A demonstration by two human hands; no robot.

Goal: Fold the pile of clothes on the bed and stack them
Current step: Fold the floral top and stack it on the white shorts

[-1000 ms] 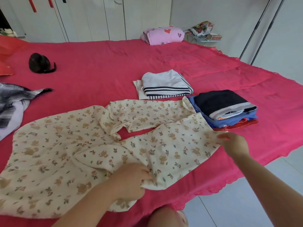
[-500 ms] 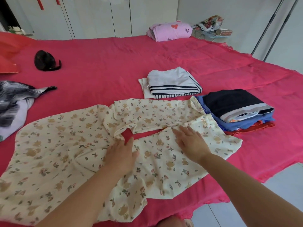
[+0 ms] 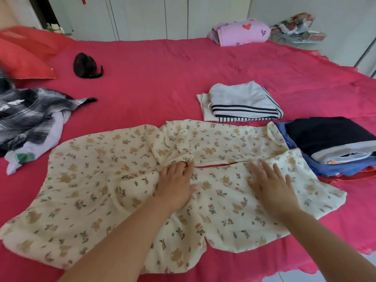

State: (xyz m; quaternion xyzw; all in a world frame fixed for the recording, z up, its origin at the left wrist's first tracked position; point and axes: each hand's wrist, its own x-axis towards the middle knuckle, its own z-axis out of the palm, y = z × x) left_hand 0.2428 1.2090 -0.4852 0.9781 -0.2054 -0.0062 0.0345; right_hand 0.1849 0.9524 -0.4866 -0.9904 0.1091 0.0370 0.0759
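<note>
One cream floral garment (image 3: pixel 97 180) lies spread along the near edge of the bed (image 3: pixel 162 82). Its body is to the left. Two long parts run to the right, with a thin strip of the red cover showing between them.

Both hands lie on it, palms down and gripping nothing. The left hand (image 3: pixel 175 186) rests flat where the two parts meet, its fingertips at a bunched fold. The right hand (image 3: pixel 272 184) presses on the nearer part with its fingers spread and straight.

Two folded stacks sit beyond and to the right of the garment:
- The striped stack (image 3: pixel 242 102) has two pieces, a white one with navy stripes on top of a cream one.
- The dark stack (image 3: pixel 329 137) shows four layers: black on top, then grey-white, blue, and red at the bottom.

The far long part of the garment ends against the blue layer of the dark stack.

At the left, one unfolded pile (image 3: pixel 30 123) holds two visible pieces, a black-and-white plaid one over a pale lilac one. It lies near the garment's body but apart from it.

One pink bundle (image 3: pixel 240 33) with hearts lies at the far edge of the bed. One small black object (image 3: pixel 86 66) lies on the cover near two red pillows (image 3: pixel 22 58) at the far left.
</note>
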